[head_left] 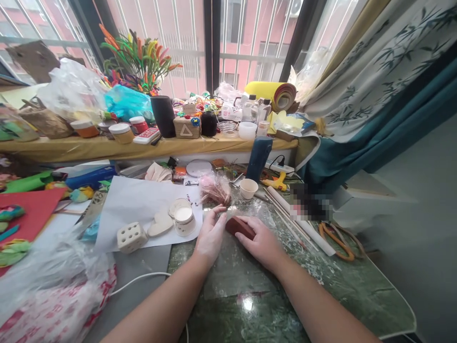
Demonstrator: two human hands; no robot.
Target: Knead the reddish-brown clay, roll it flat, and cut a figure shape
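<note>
A reddish-brown block [240, 226] with rounded edges, its material unclear, is gripped in my right hand [262, 240], thumb along its near side. To the left of it, my left hand [210, 236] is held edge-down with its fingers stretched out and nothing in them. Both hands are over a clear plastic sheet [228, 276] on the green tabletop. Beyond them lie a crumpled bag with brownish contents [216, 189] and a small cream cup [248, 188]. Left of my left hand, white paper [123, 200] carries a white die [131, 237], a heart-shaped piece [160, 224] and a white jar [184, 222].
Thin sticks [285, 216], a white roller [303, 224], orange-handled scissors [335, 242] and a yellow glue gun [276, 182] lie to the right. A blue upright object [259, 159] stands behind. Plastic bags [57, 290] fill the near left. Jars and craft materials crowd the windowsill [117, 148].
</note>
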